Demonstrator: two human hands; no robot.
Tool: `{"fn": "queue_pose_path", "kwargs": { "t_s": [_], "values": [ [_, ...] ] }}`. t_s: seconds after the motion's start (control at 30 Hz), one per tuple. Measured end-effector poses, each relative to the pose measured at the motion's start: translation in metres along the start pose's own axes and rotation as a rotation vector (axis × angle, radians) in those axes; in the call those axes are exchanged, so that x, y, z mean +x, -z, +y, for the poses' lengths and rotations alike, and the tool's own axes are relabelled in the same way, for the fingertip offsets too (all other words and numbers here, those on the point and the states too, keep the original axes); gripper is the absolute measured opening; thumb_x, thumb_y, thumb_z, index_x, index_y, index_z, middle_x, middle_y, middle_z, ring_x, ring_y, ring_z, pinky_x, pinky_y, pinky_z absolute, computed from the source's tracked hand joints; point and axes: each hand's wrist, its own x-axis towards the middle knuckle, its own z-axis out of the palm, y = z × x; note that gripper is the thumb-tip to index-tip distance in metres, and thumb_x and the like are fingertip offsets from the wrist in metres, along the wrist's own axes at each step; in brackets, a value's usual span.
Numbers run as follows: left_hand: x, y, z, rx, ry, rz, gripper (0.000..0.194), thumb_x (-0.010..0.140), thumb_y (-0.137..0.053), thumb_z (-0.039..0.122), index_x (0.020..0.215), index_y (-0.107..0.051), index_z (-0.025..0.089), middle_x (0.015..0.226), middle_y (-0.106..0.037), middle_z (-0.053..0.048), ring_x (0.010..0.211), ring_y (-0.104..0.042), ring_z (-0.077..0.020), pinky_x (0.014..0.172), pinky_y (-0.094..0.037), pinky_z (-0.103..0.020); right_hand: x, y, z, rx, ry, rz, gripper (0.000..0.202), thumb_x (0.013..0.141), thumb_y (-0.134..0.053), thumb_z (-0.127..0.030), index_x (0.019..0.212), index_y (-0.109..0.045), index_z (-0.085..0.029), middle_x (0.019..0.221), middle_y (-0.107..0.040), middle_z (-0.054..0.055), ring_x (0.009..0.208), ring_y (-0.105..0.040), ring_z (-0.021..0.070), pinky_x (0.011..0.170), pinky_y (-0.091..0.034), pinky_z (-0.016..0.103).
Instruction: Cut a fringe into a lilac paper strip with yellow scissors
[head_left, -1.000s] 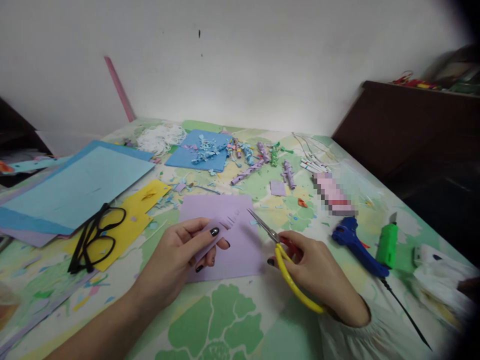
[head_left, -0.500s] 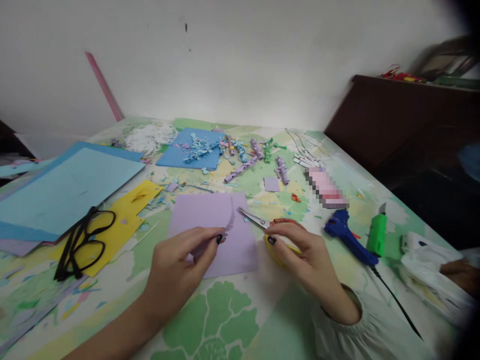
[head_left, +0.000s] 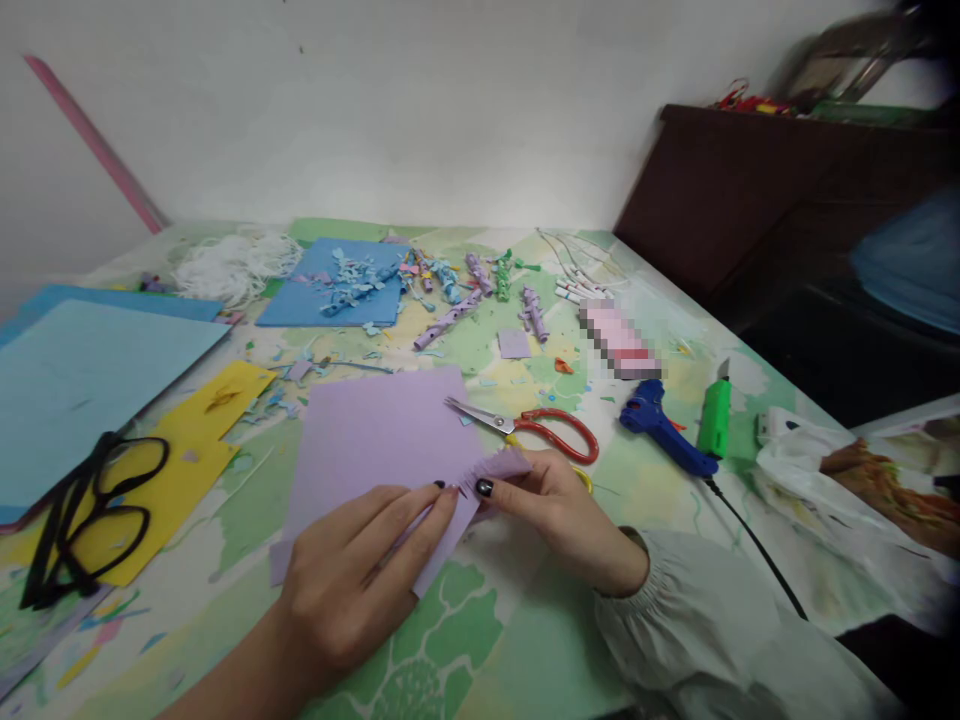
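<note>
My left hand (head_left: 360, 570) has its fingertips pressed together on a fringed purple paper strip (head_left: 491, 467). From the other end, my right hand (head_left: 555, 510) pinches the same strip between thumb and fingers; part of it is hidden by the hands. Beneath them lies a square purple paper sheet (head_left: 375, 420). Just beyond my right hand, scissors (head_left: 501, 422) with one red and one yellow handle rest on the table, blades slightly parted and pointing left over the sheet's edge.
Black-framed glasses (head_left: 97, 520) lie on yellow paper (head_left: 180, 470) at left, near light blue sheets (head_left: 97, 370). Rolled paper tubes (head_left: 450, 320) and scraps sit at the back. On the right are a blue glue gun (head_left: 664, 430), a green cutter (head_left: 715, 420) and a plastic bag (head_left: 802, 480).
My right hand has let go of the scissors, which now lie on the table, and has taken hold of the fringed strip. The view has shifted right.
</note>
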Motion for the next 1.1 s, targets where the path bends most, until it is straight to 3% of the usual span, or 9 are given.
{"fn": "queue_pose_path", "kwargs": {
  "t_s": [0.13, 0.27, 0.37, 0.47, 0.67, 0.87, 1.1],
  "values": [
    [0.009, 0.002, 0.002, -0.219, 0.118, 0.033, 0.052, 0.08, -0.07, 0.035, 0.129, -0.056, 0.024, 0.103, -0.072, -0.012, 0.091, -0.066, -0.0265, 0.081, -0.053, -0.038, -0.001, 0.001, -0.002, -0.018, -0.005, 0.019, 0.023, 0.078, -0.074, -0.039, 0.088, -0.077, -0.019, 0.075, -0.075, 0.002, 0.069, -0.069, 0.0162, 0.074, -0.058, 0.031],
    [0.017, 0.005, 0.002, -0.601, 0.476, 0.01, 0.049, 0.085, -0.048, 0.062, 0.11, -0.07, 0.025, 0.1, -0.074, -0.01, 0.086, -0.067, -0.0251, 0.075, -0.053, -0.036, -0.002, -0.001, -0.004, -0.083, -0.004, 0.01, 0.021, 0.079, -0.072, -0.038, 0.085, -0.077, -0.018, 0.07, -0.071, 0.001, 0.065, -0.066, 0.0158, 0.069, -0.057, 0.031],
    [0.024, 0.005, 0.002, -0.76, 0.777, -0.076, 0.038, 0.084, -0.057, 0.054, 0.099, -0.074, 0.023, 0.088, -0.077, -0.007, 0.077, -0.069, -0.0217, 0.067, -0.055, -0.03, -0.004, -0.001, -0.004, -0.156, -0.007, 0.001, 0.016, 0.083, -0.066, -0.028, 0.087, -0.076, -0.017, 0.069, -0.07, 0.001, 0.065, -0.065, 0.0153, 0.066, -0.054, 0.028],
    [0.031, 0.002, 0.004, -0.804, 0.95, -0.194, 0.03, 0.073, -0.074, 0.036, 0.098, -0.073, 0.02, 0.087, -0.078, -0.006, 0.078, -0.072, -0.0222, 0.069, -0.057, -0.029, -0.006, -0.002, -0.002, -0.235, -0.028, -0.039, 0.014, 0.082, -0.063, -0.017, 0.084, -0.077, -0.017, 0.068, -0.068, 0.001, 0.064, -0.064, 0.0148, 0.062, -0.051, 0.026],
    [0.037, -0.003, 0.008, -0.754, 0.984, -0.321, 0.019, 0.069, -0.073, 0.026, 0.087, -0.075, 0.02, 0.084, -0.078, -0.004, 0.075, -0.072, -0.0219, 0.07, -0.058, -0.031, -0.008, -0.004, 0.002, -0.301, -0.067, -0.064, 0.02, 0.082, -0.059, -0.012, 0.089, -0.076, -0.019, 0.073, -0.07, 0.001, 0.068, -0.066, 0.0161, 0.066, -0.053, 0.027],
    [0.037, -0.002, 0.007, -0.791, 1.007, -0.324, 0.015, 0.071, -0.072, 0.026, 0.084, -0.076, 0.02, 0.082, -0.079, -0.004, 0.074, -0.072, -0.0219, 0.07, -0.058, -0.031, -0.007, -0.002, 0.001, -0.321, -0.095, -0.038, 0.012, 0.081, -0.061, -0.014, 0.082, -0.072, -0.016, 0.066, -0.068, 0.001, 0.064, -0.066, 0.0159, 0.058, -0.05, 0.025],
    [0.039, 0.002, 0.005, -0.849, 1.014, -0.324, 0.009, 0.073, -0.071, 0.026, 0.078, -0.076, 0.021, 0.075, -0.077, -0.002, 0.07, -0.07, -0.0191, 0.065, -0.056, -0.026, -0.007, 0.0, -0.001, -0.316, -0.086, -0.096, 0.014, 0.083, -0.058, -0.017, 0.082, -0.072, -0.016, 0.061, -0.066, -0.001, 0.06, -0.063, 0.0145, 0.059, -0.049, 0.025]
  ]
}}
